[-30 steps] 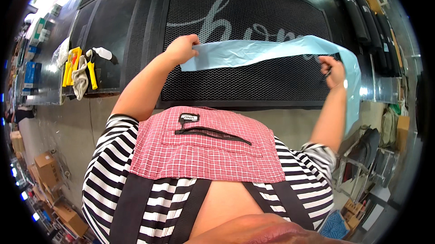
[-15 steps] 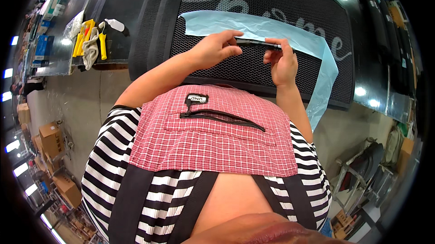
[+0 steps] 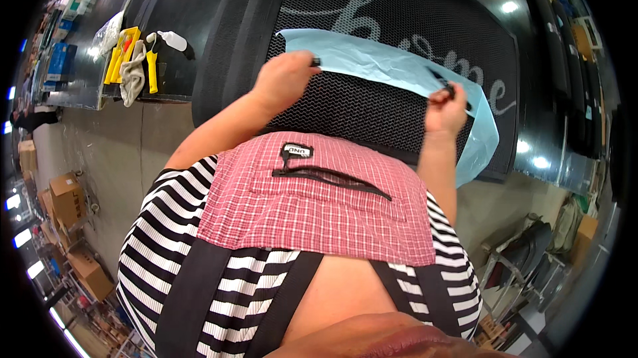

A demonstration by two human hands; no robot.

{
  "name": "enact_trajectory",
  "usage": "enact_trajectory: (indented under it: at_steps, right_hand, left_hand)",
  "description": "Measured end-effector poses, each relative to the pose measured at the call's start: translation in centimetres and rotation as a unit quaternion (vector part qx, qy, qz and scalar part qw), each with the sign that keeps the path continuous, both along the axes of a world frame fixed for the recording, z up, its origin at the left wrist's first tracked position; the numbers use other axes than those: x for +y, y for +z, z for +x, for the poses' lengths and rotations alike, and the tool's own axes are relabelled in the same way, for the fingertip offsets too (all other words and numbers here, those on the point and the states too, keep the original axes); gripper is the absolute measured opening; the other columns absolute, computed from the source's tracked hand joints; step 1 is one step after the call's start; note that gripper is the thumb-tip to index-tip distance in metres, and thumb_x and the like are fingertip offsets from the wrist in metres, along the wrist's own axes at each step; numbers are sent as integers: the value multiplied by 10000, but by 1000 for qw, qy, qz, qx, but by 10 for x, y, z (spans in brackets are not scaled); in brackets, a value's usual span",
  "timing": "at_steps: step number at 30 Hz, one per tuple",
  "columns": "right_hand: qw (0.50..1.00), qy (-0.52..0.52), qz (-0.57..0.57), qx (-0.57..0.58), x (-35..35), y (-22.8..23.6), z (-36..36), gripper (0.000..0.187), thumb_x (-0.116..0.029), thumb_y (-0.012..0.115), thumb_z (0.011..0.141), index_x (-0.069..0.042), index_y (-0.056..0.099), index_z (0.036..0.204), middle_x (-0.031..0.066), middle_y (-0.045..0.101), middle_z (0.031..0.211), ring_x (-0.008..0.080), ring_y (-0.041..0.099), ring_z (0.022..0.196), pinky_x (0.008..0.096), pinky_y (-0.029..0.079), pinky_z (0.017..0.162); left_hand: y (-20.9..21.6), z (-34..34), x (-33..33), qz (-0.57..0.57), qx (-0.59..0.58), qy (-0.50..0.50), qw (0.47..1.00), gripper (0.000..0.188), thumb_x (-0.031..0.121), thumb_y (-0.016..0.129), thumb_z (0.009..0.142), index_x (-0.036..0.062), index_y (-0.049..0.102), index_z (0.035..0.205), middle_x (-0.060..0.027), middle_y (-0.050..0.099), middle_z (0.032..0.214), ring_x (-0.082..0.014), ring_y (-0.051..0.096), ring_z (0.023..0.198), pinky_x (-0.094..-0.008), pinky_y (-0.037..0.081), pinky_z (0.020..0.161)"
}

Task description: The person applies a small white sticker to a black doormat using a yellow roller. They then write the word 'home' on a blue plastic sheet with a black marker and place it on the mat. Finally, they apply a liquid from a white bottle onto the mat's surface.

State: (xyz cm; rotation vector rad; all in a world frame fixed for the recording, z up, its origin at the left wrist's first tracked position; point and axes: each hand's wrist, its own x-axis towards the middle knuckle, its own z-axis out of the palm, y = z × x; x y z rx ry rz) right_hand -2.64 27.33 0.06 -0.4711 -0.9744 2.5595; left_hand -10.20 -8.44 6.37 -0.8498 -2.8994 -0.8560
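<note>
In the head view, the left hand (image 3: 286,79) pinches a small black piece (image 3: 316,62) and the right hand (image 3: 446,111) a slim dark tool (image 3: 441,80), apparently readied over blue film (image 3: 372,59) upper-centre across the black mat (image 3: 372,107), calling for careful aim, with yellow-handled tools (image 3: 152,74) clear at upper left.

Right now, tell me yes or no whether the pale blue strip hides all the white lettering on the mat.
No, white lettering shows on the black mesh mat beyond the pale blue strip.
</note>
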Motion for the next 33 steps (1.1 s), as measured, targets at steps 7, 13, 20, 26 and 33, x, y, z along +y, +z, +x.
enact_trajectory:
  at_steps: [7,13,20,26,33]
  right_hand:
    - [981,70,179,29,-116,40,-60,300,-45,647,928,24,581,1212,156,697,1024,214,685,941,339,554,863]
    - [914,154,376,7,-174,4,-85,179,-69,696,873,28,649,1016,121,718,863,190,708,793,303,554,691]
    - [833,159,529,-20,-182,-8,-102,176,-162,716,853,-28,669,958,109,723,833,177,686,718,297,525,648]
    - [845,121,522,10,-187,-10,-105,189,-167,718,874,-32,664,995,106,719,822,166,673,689,286,522,640]
    - [766,178,617,25,-175,17,-82,154,-169,710,851,-35,672,916,117,705,770,201,685,674,321,527,624]
  left_hand:
    - [-61,-59,-28,93,159,-49,982,225,80,697,838,39,533,986,-118,622,1271,-346,566,1119,-406,449,967]
    - [-72,-58,-32,136,66,-26,988,324,140,761,786,28,522,973,-114,616,1309,-325,548,1158,-415,423,998]
    - [-73,-65,-38,116,69,-31,990,397,226,786,758,53,532,1009,-86,598,1299,-316,506,1208,-422,375,1055]
    - [-73,-66,-39,140,37,-29,989,441,245,801,738,55,537,1037,-82,593,1306,-310,495,1224,-419,372,1068]
    - [-65,-58,-31,140,64,-32,987,391,123,737,728,45,531,1050,-82,589,1325,-305,502,1198,-403,403,1030]
